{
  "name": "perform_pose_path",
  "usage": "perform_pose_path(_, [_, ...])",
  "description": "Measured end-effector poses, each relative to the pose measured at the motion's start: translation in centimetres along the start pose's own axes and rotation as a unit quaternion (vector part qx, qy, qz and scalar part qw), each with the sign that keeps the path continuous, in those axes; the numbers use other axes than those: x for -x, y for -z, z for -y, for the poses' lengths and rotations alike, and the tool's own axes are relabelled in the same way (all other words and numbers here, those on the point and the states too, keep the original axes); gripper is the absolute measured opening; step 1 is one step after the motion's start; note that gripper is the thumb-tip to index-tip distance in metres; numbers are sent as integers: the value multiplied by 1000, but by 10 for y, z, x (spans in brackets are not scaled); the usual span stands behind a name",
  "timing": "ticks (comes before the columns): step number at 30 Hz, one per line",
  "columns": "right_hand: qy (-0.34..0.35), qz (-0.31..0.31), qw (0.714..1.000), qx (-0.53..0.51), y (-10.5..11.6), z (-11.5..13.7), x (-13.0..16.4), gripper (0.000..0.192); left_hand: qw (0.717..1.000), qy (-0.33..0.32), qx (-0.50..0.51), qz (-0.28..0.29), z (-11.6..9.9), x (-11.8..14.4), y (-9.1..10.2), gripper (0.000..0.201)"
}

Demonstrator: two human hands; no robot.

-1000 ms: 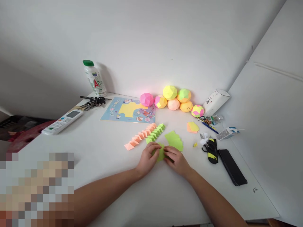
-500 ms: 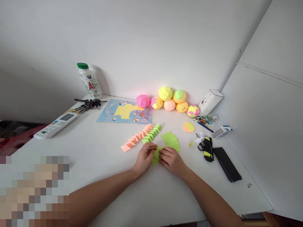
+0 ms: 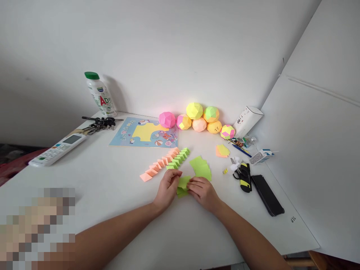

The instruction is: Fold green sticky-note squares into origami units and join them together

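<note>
A green square of paper (image 3: 184,182) lies between my hands, low over the white table. My left hand (image 3: 168,186) pinches its left edge with thumb and fingers. On the opposite side, my right hand (image 3: 203,190) has its fingers closed on the right edge. Part of the paper is creased or lifted, and its lower portion is partly covered. Just beyond are a row of folded green paper pieces (image 3: 177,159) and a row of folded peach pieces (image 3: 159,164). Loose green sheets (image 3: 201,167) lie fanned out behind my right hand.
Several faceted paper balls (image 3: 194,111) line the wall. A blue booklet (image 3: 120,137), bottle (image 3: 102,97), keys (image 3: 101,123) and remote control (image 3: 57,150) stand or lie left. Yellow-and-orange paper (image 3: 222,150), scissors (image 3: 236,174), a box cutter (image 3: 245,180) and a phone (image 3: 267,195) lie right.
The view has shifted slightly, moving everything a little to the left. Between my hands, more of the green paper shows now, and my hands are slightly farther apart.
</note>
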State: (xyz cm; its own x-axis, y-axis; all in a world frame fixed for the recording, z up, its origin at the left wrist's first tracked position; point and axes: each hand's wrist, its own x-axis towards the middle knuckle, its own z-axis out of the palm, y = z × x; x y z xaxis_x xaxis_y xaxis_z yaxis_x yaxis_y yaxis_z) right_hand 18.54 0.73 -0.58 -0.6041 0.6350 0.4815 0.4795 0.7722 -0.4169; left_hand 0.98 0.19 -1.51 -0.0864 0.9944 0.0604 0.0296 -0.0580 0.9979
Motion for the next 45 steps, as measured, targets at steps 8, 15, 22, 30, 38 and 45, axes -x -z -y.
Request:
perform_pose_path(8, [-359,-183,843,-357,7,-1,-1,23,998,-68,-6,-3,-13,10,2,17])
perform_pose_path(15, [-373,-117,778,-492,10,8,-5,33,980,75,70,171,-11,6,0,29])
perform_pose_path(22, [-340,-73,837,-423,13,15,-2,26,978,104,70,166,-10,3,0,38])
perform_pose_path(30, [-357,-107,854,-363,14,16,-1,28,980,102,40,167,-15,5,-1,42])
perform_pose_path(38, [-287,-149,916,-237,14,17,1,22,982,96,14,162,-13,5,0,42])
perform_pose_path(45, [-38,-196,980,16,21,18,0,15,980,103,72,155,-16,5,1,39])
